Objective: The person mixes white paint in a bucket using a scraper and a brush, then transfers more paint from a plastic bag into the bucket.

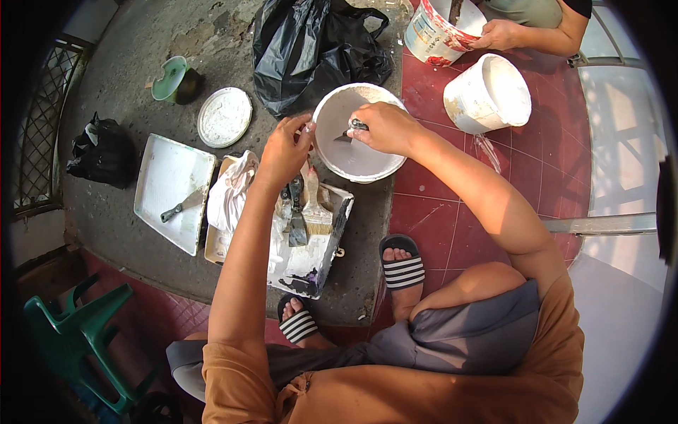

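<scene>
A white bucket (332, 161) stands in front of me, its inside coated with pale white material. My right hand (388, 128) reaches over the rim, closed round the dark handle of a putty knife (358, 125). Its blade points down to the left inside the bucket. At the bucket's left rim, my left hand (285, 147) is closed with its fingertips on the edge. Just below lie a wide paintbrush (316, 208) and another putty knife (297, 230) on a paint-stained tray (311, 265). Whitish smears show on my fingers.
Left are a white paint tray (152, 169) with a scraper (185, 203), crumpled white cloth (232, 191), a round lid (224, 116) and a green container (169, 83). A black plastic bag (311, 56) lies beyond. Another person's hand (498, 34) holds a bucket (431, 35); a white bucket (466, 106) stands nearby.
</scene>
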{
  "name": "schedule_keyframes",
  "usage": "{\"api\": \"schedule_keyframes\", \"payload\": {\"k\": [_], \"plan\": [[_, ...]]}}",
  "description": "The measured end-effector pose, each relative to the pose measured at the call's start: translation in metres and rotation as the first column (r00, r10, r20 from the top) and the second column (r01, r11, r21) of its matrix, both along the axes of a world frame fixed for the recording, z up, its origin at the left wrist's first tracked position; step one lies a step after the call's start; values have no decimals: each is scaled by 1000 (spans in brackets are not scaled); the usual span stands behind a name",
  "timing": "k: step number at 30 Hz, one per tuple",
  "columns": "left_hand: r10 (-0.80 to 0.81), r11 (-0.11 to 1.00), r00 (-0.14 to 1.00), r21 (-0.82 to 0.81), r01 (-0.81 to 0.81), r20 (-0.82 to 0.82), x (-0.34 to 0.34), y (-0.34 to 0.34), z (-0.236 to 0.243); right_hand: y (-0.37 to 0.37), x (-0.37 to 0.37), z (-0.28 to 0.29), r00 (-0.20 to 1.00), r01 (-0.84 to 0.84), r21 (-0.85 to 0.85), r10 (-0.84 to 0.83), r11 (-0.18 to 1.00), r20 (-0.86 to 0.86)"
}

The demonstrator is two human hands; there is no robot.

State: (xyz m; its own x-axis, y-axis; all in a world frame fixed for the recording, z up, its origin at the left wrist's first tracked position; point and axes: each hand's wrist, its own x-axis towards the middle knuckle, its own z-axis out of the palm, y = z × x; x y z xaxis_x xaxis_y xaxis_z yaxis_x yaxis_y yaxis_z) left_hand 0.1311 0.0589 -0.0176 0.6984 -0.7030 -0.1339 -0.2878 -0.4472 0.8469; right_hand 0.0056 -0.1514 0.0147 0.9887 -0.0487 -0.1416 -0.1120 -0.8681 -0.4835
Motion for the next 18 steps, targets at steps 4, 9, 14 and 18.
{"api": "schedule_keyframes", "payload": {"k": [4, 9, 14, 18], "plan": [[-163, 970, 975, 205, 130, 153, 19, 16, 58, -5, 0, 1, 992, 80, -155, -62, 985, 114], [-310, 900, 931, 373, 224, 190, 15, 57, 143, -4, 0, -3, 978, 111, -148, -82, 983, 191], [-460, 790, 882, 500, 356, 99, -46, 104, 212, -7, -7, -17, 990, 24, -81, -13, 996, 138], [-525, 730, 849, 540, 418, 52, -80, 140, 231, 6, -5, -4, 992, -63, 63, 56, 996, 110]]}}
